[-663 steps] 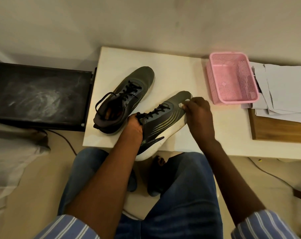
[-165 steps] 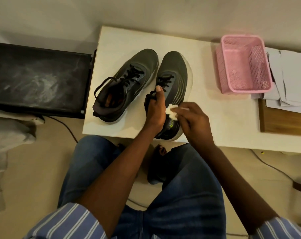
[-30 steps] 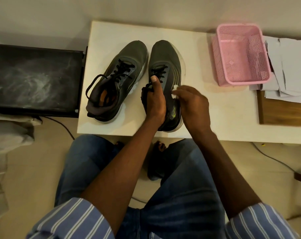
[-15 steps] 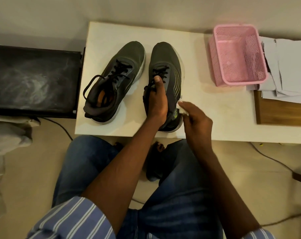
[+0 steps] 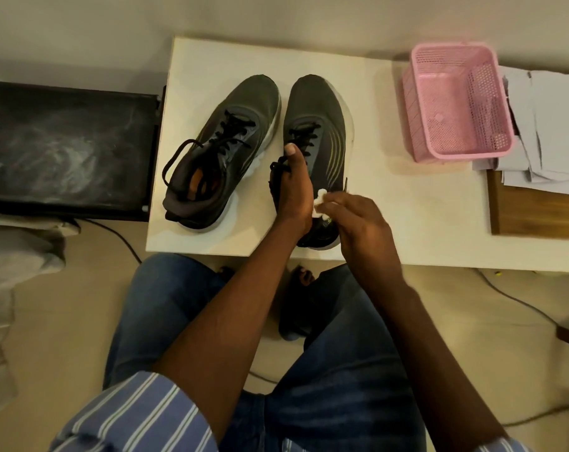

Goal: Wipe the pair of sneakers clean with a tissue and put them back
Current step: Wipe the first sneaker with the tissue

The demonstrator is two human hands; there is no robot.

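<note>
Two dark grey sneakers with black laces and white soles stand side by side on the white table (image 5: 390, 203), toes pointing away from me. My left hand (image 5: 293, 187) grips the collar and tongue of the right sneaker (image 5: 319, 125), thumb lying along its laces. My right hand (image 5: 355, 220) pinches a small crumpled white tissue (image 5: 319, 203) against that sneaker's outer side near the heel. The left sneaker (image 5: 224, 151) rests untouched, its orange insole showing.
A pink mesh basket (image 5: 456, 102) stands on the table to the right, beside loose grey papers (image 5: 547, 125) on a wooden board (image 5: 537, 213). A dusty black case (image 5: 65, 148) adjoins the table's left edge. Cables trail on the floor by my knees.
Over the last second my right hand slid the tissue along the right sneaker's outer side, down to the sole edge and back up near the heel. My left hand kept its grip.
</note>
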